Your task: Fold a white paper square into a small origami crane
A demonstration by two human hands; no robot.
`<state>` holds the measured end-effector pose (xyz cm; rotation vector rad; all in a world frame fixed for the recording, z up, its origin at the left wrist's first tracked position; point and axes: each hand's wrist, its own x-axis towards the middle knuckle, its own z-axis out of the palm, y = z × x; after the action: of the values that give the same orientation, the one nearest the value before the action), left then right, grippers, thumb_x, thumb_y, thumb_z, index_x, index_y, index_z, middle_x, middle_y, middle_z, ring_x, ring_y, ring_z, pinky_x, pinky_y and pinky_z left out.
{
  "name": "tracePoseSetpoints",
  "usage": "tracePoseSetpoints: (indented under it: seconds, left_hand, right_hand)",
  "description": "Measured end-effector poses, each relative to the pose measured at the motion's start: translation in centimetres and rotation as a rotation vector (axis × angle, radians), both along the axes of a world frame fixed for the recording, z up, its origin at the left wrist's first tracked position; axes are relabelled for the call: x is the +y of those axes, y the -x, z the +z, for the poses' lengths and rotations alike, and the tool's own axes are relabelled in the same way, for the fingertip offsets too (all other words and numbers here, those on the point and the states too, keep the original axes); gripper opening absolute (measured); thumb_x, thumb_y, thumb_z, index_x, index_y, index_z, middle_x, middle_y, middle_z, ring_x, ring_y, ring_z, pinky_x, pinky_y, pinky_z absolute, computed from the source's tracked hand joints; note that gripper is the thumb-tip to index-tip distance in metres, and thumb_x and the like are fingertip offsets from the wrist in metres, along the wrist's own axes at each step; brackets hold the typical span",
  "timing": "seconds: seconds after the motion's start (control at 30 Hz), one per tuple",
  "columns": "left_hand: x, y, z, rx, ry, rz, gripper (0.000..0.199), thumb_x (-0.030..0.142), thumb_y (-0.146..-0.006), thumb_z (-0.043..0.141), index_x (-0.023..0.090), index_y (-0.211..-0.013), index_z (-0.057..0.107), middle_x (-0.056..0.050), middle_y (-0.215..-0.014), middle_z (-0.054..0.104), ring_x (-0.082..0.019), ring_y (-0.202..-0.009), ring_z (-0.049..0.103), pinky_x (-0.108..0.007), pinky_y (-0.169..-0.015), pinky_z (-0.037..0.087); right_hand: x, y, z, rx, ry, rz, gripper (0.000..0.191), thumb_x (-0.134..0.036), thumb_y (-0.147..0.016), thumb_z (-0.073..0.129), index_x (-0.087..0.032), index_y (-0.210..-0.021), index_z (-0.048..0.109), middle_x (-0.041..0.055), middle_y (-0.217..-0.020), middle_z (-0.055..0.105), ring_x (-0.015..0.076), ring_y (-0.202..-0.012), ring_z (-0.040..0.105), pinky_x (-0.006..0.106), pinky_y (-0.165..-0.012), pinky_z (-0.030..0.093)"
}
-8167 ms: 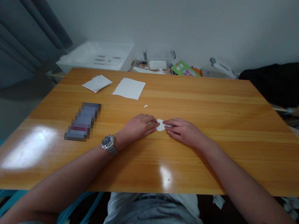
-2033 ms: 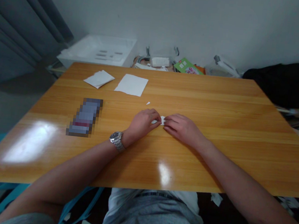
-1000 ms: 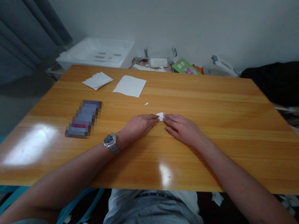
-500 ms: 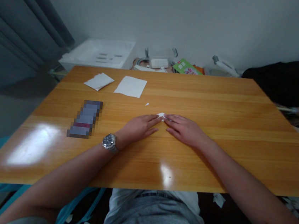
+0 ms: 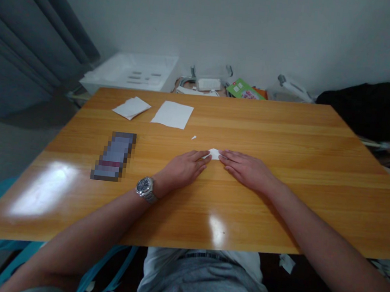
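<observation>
A small folded piece of white paper (image 5: 214, 154) lies near the middle of the wooden table, between my two hands. At its left end, my left hand (image 5: 186, 167) holds it down with fingers together and the thumb tip close to the paper. My right hand (image 5: 243, 168) holds the right end in the same way, its fingers long and low over the table. My fingertips cover both ends of the paper, so its full outline is hidden. Just beyond it lies a tiny white paper scrap (image 5: 193, 137).
A white sheet (image 5: 172, 115) and some folded white paper (image 5: 131, 108) lie at the far left of the table (image 5: 286, 137). A blurred phone-like object (image 5: 114, 156) is left of my watch (image 5: 145, 186). Behind the table are a white tray (image 5: 133, 72) and a green booklet (image 5: 244, 90).
My hands have moved slightly apart, and more of the folded paper shows between them. Both thumbs have come in closer to the paper. The whole view has shifted a little.
</observation>
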<state>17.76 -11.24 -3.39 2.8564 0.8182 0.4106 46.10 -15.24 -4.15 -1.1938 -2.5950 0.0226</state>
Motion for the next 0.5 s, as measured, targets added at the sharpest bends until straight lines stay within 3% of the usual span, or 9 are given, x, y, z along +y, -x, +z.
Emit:
tracePoseSetpoints:
  seconds: [0.13, 0.4, 0.5]
  left_hand:
    - [0.35, 0.59, 0.22, 0.004, 0.041, -0.022, 0.044, 0.032, -0.111, 0.034, 0.015, -0.144, 0.057, -0.011, -0.156, 0.052, -0.021, -0.138, 0.055, -0.038, -0.121, 0.043]
    - [0.65, 0.66, 0.45, 0.036, -0.071, -0.031, 0.040, 0.029, -0.110, 0.036, 0.016, -0.134, 0.065, -0.010, -0.149, 0.059, -0.023, -0.131, 0.061, -0.042, -0.118, 0.044]
    - [0.49, 0.24, 0.42, 0.050, -0.119, -0.059, 0.040, 0.027, -0.110, 0.036, 0.012, -0.135, 0.064, -0.014, -0.147, 0.060, -0.023, -0.135, 0.058, -0.044, -0.122, 0.038]
  right_hand:
    - [0.02, -0.06, -0.05, 0.008, 0.019, 0.000, 0.039, -0.024, -0.105, 0.049, -0.019, -0.141, 0.064, 0.0108, -0.152, 0.057, 0.0257, -0.141, 0.054, 0.048, -0.118, 0.047]
    - [-0.19, -0.16, 0.15, 0.049, 0.058, 0.001, 0.042, -0.028, -0.106, 0.050, -0.022, -0.146, 0.059, 0.0106, -0.154, 0.053, 0.0264, -0.143, 0.051, 0.052, -0.119, 0.045]
    - [-0.37, 0.00, 0.40, 0.020, 0.061, -0.003, 0.044, -0.033, -0.107, 0.049, -0.020, -0.149, 0.056, 0.0124, -0.156, 0.052, 0.0279, -0.144, 0.050, 0.052, -0.119, 0.044]
